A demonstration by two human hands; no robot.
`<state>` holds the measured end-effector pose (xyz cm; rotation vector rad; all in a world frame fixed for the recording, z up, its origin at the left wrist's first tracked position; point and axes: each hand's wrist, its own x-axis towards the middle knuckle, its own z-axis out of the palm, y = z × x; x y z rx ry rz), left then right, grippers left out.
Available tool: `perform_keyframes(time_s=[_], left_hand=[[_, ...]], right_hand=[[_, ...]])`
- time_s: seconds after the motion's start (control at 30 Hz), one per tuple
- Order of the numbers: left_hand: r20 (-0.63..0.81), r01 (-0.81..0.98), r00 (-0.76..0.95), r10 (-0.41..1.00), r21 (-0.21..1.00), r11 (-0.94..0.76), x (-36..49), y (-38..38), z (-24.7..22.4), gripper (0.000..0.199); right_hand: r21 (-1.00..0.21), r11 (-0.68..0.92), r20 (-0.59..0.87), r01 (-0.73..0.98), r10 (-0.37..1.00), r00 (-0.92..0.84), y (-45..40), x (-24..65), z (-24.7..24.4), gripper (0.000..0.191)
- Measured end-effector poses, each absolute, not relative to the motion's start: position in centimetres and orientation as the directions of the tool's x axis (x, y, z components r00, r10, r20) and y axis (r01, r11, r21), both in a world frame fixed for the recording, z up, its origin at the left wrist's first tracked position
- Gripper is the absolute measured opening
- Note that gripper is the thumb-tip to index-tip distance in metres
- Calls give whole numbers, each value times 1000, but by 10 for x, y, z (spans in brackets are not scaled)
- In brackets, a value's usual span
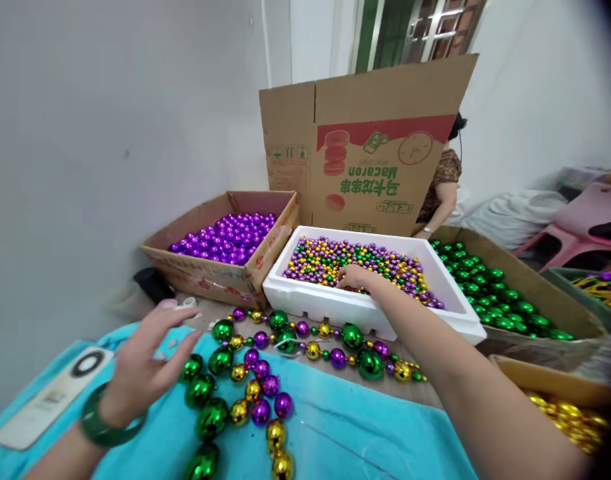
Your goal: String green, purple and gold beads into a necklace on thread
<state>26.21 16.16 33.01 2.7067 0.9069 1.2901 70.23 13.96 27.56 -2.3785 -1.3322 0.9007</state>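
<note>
My right hand (355,277) reaches over the near wall of a white foam box (320,298), fingers curled down into small purple, gold and green beads (315,260); its fingertips are partly hidden. My left hand (148,353), open with thumb and fingers apart, hovers above a turquoise cloth (330,407), left of the large beads. A group of loose-looking large green beads (212,418), gold beads (276,435) and purple beads (284,405) lies on the cloth. Behind them stretches a bead string (338,359) of mixed sizes. A long thin needle (345,451) rests at the front.
Purple beads (225,239) fill a carton (200,280) at left. At right stand a box of green beads (500,293) and one of gold beads (570,420). A tall cardboard panel (290,120) rises behind, partly hiding another person (442,187). A pale phone-like slab (50,400) lies left.
</note>
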Motion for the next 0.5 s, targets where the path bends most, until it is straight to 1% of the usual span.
perform_keyframes(time_s=[0.03, 0.1, 0.17, 0.2, 0.23, 0.27, 0.3, 0.4, 0.5], left_hand=[[716, 469, 518, 468, 219, -856, 285, 165, 338, 29], [670, 432, 602, 434, 184, -883, 334, 176, 348, 29], [550, 369, 722, 419, 207, -906, 385, 194, 353, 30], [460, 364, 775, 434, 237, -901, 411, 205, 355, 31], [336, 383, 823, 457, 265, -885, 435, 217, 356, 31], [186, 424, 856, 482, 282, -861, 457, 229, 357, 31], [4, 465, 875, 485, 272, -842, 477, 240, 356, 33], [-208, 518, 853, 478, 243, -820, 522, 266, 347, 26], [-327, 539, 828, 455, 240, -808, 547, 277, 330, 19]], right_hand=[[-516, -543, -381, 663, 838, 389, 142, 700, 275, 28], [-539, -543, -370, 644, 840, 397, 146, 697, 274, 28], [-563, -539, -356, 627, 842, 405, 148, 695, 273, 29], [-574, -537, -346, 618, 844, 411, 148, 695, 272, 29], [-585, -535, -335, 610, 844, 418, 148, 696, 271, 29], [-595, -534, -326, 601, 843, 427, 148, 697, 270, 29], [-604, -535, -318, 590, 841, 438, 147, 699, 270, 29], [-639, -538, -298, 550, 832, 469, 145, 705, 268, 28], [-682, -527, -269, 507, 826, 495, 145, 711, 267, 25]])
